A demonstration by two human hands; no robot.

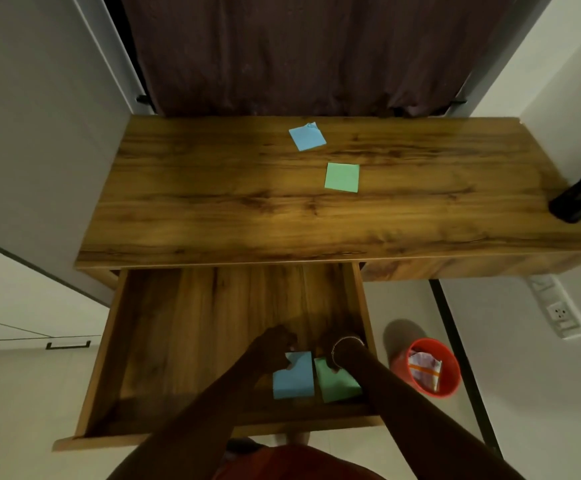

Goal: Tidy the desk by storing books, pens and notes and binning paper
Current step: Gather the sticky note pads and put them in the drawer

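In the open drawer [136, 341] close to me, my left hand [271, 344] lies on the top edge of a blue note [294, 377] and my right hand [329, 344] on a green note [337, 381] just beside it. It is too dark to tell if my fingers pinch or only press the paper. I judge I am storing notes; next I should release these and reach over the bench [213, 202] for the loose green note [342, 177], then the loose blue note [307, 136] behind it.
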